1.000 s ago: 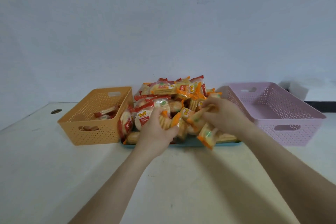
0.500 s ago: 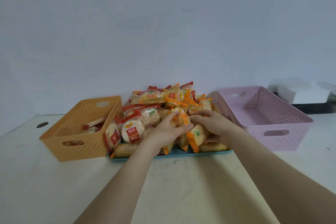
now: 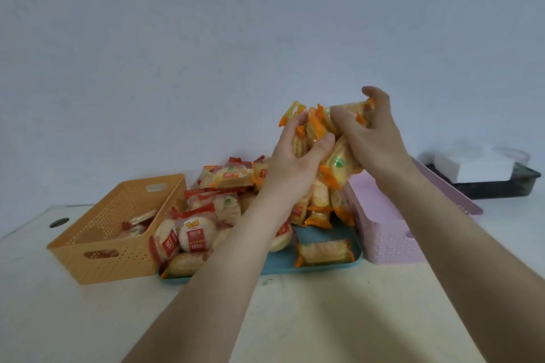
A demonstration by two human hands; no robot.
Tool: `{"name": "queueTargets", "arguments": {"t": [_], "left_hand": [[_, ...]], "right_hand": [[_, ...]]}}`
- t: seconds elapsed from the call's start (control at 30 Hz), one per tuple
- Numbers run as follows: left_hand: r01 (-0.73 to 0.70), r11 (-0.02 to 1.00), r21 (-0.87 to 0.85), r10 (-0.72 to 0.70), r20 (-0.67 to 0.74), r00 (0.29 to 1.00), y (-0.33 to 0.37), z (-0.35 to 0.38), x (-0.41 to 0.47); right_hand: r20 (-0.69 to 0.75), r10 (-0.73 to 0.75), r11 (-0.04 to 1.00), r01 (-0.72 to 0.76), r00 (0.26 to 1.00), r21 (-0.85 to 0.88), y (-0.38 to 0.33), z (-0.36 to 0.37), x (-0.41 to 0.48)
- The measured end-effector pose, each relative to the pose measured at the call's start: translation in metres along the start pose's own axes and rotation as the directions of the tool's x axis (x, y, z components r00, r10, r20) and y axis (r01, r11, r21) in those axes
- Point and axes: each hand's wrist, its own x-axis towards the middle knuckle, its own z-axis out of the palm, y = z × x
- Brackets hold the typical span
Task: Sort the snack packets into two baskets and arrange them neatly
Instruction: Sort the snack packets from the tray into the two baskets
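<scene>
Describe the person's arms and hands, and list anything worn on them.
The left forearm and right forearm are bare as far as the frame shows; no sleeve is in view. The left hand and right hand are ungloved, with no ring, watch or bracelet visible.

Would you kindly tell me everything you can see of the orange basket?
The orange basket is rectangular, open-topped, seemingly perforated plastic, with a slot handle in each end wall. It stands upright on the pale table, left of the teal tray; piled round packets touch its right wall. A few red-edged packets lie inside.
</scene>
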Motion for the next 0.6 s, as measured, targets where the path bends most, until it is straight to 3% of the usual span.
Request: {"name": "queueTargets", "arguments": {"t": [0.07, 0.2, 0.3, 0.37, 0.47, 0.6], "left_hand": [[0.012, 0.998, -0.066, -0.009, 0.04, 0.999, 0.001, 0.027, 0.015], [0.078, 0.994, -0.08, -0.066, 0.141, 0.988, -0.013, 0.067, 0.036], [0.162, 0.984, 0.073, -0.175, 0.261, 0.949, -0.029, 0.089, 0.039], [0.248, 0.96, 0.133, -0.278, 0.316, 0.907, -0.035, 0.094, 0.038], [0.367, 0.926, -0.083, -0.333, 0.277, 0.901, -0.038, 0.094, 0.043], [0.382, 0.873, -0.304, -0.326, 0.219, 0.92, -0.027, 0.1, 0.042]], "right_hand": [[-0.057, -0.099, 0.993, 0.095, 0.993, -0.074, 0.002, -0.021, 0.01], [-0.101, -0.113, 0.984, 0.098, 0.988, -0.149, 0.033, -0.048, 0.02], [-0.024, -0.013, 0.944, 0.004, 1.0, -0.329, 0.074, -0.067, 0.025], [0.086, 0.153, 0.841, -0.084, 0.984, -0.534, 0.092, -0.074, 0.024], [0.139, 0.302, 0.691, -0.116, 0.943, -0.713, 0.1, -0.071, 0.019], [0.018, 0.15, 0.794, -0.11, 0.989, -0.599, 0.091, -0.061, 0.016]]}}
